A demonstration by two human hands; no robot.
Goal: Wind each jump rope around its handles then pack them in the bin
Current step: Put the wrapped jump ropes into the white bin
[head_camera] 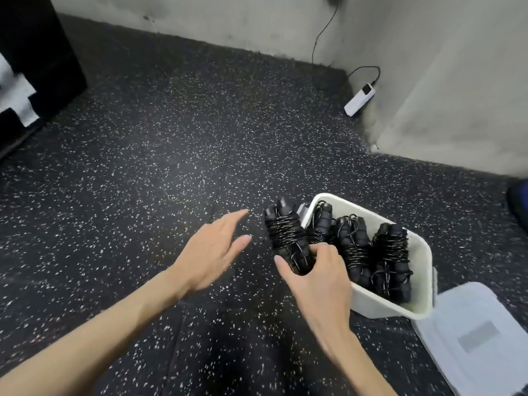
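Observation:
My right hand [317,277] grips the lower end of a wound jump rope [284,232], black handles wrapped in black speckled cord, held just left of the white bin [377,302] and above the floor. The bundle points up and away from me. Inside the bin lie three other wound black ropes [354,250], packed side by side. My left hand [211,252] hovers to the left of the held bundle, fingers straight and spread, touching nothing.
A white bin lid [474,335] lies on the floor at the bin's right. The floor is black speckled rubber [171,152]. A white power strip [359,100] with a cable rests by the wall corner. A black box [34,58] stands at far left.

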